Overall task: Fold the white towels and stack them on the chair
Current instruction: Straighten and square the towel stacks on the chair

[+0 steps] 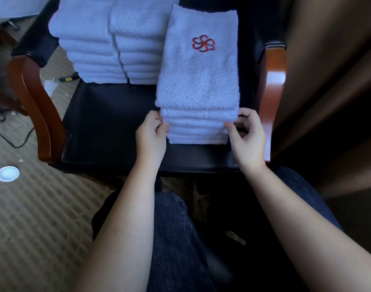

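A stack of folded white towels (198, 81) stands on the black seat of the chair (109, 127), its top towel showing a red flower logo. My left hand (152, 133) pinches the stack's near left corner. My right hand (246, 135) pinches the near right corner, thumb against the towel edges. Two taller stacks of folded white towels (90, 49) (138, 47) stand side by side at the back left of the seat.
The chair has wooden armrests (31, 95) with dark padding on both sides. A dark wooden unit (327, 91) rises at the right. On the patterned carpet lie a white round lid (8, 173), a black cable (14, 140) and scraps. My knees in dark jeans are below.
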A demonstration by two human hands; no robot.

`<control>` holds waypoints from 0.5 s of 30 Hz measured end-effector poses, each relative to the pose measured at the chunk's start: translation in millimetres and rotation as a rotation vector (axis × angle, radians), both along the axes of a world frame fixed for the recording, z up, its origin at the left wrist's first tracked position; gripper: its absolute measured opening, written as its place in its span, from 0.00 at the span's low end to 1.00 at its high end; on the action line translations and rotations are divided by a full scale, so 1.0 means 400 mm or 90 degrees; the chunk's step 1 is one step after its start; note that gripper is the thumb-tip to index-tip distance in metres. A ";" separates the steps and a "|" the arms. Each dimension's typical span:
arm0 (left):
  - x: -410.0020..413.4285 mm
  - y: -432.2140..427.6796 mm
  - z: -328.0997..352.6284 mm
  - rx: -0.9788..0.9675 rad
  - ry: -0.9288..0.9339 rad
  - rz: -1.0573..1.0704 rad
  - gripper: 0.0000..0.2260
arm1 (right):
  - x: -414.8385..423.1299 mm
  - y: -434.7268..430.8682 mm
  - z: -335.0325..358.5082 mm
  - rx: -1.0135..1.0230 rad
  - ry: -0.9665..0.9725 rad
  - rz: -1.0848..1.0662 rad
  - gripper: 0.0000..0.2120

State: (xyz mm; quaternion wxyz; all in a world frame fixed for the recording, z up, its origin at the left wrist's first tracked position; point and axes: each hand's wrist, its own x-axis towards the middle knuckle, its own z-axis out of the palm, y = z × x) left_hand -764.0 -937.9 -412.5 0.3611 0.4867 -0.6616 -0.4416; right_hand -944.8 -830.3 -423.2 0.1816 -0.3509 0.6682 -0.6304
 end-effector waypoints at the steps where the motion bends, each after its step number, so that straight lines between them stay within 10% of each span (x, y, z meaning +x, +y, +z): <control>1: 0.001 0.001 0.001 0.008 0.000 -0.001 0.03 | 0.000 0.004 0.003 -0.010 -0.004 0.015 0.11; 15: -0.002 0.012 0.023 0.011 0.005 -0.007 0.13 | -0.008 0.006 0.020 0.012 0.058 -0.009 0.07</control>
